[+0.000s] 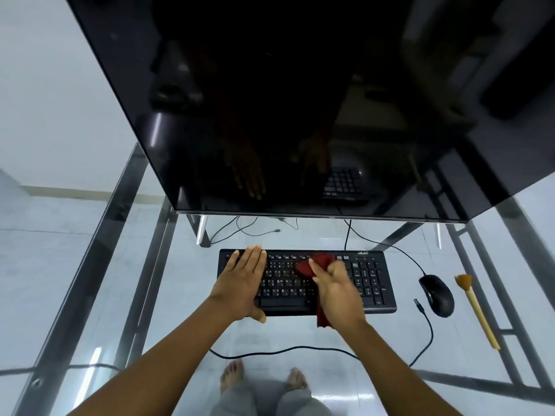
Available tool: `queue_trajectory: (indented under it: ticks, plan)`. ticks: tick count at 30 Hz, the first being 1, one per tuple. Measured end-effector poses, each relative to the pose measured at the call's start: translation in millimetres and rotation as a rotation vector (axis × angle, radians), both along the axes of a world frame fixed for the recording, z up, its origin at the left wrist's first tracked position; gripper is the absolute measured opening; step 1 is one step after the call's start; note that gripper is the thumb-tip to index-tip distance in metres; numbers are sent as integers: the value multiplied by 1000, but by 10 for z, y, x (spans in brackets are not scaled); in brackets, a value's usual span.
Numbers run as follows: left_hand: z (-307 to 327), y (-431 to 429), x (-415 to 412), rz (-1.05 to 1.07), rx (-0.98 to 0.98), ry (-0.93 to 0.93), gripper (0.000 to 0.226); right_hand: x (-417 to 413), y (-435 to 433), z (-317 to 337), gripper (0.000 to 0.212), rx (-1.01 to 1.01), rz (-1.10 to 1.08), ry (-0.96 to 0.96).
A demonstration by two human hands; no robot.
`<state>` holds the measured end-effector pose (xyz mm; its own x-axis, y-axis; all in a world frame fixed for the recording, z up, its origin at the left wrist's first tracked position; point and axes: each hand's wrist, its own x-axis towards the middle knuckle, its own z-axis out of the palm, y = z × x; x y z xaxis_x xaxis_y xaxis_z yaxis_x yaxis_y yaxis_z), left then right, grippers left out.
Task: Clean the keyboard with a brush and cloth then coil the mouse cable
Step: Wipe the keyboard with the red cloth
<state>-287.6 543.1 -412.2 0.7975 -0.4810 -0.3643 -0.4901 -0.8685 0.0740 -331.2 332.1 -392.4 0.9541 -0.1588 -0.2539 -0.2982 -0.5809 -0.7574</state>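
A black keyboard (pixel 371 276) lies on the glass desk in front of the monitor. My left hand (pixel 241 280) rests flat on its left half, fingers together, thumb at the front edge. My right hand (pixel 336 291) presses a dark red cloth (pixel 319 261) onto the middle keys; the cloth's tail hangs past the keyboard's front edge. A black mouse (pixel 437 294) sits to the right of the keyboard, its cable (pixel 428 331) looping loosely across the glass toward me. A wooden-handled brush (pixel 479 313) lies right of the mouse.
A large dark monitor (pixel 285 100) towers over the back of the desk. The glass desk (pixel 525 340) has a metal frame showing beneath. Loose black cables (pixel 249 229) trail under the monitor. My feet and knees show through the glass below.
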Motion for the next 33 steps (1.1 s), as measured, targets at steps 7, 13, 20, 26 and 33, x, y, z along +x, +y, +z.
queue_trajectory:
  ticks: [7, 13, 20, 26, 33]
  plan:
    - [51, -83, -5, 11, 82, 20, 133, -332, 35, -138, 42, -140, 216, 31]
    - [61, -99, -2, 8, 112, 17, 133, -437, -226, -155, 13, -292, 176, -78]
    - [57, -119, -3, 18, 113, 3, 130, -455, 121, -502, 40, -385, 626, -196]
    - [37, -89, -5, 9, 87, 9, 133, -597, -745, -438, 35, -593, 350, -300]
    - [23, -90, 1, 3, 77, 2, 134, -274, 15, -243, 22, -301, 320, -310]
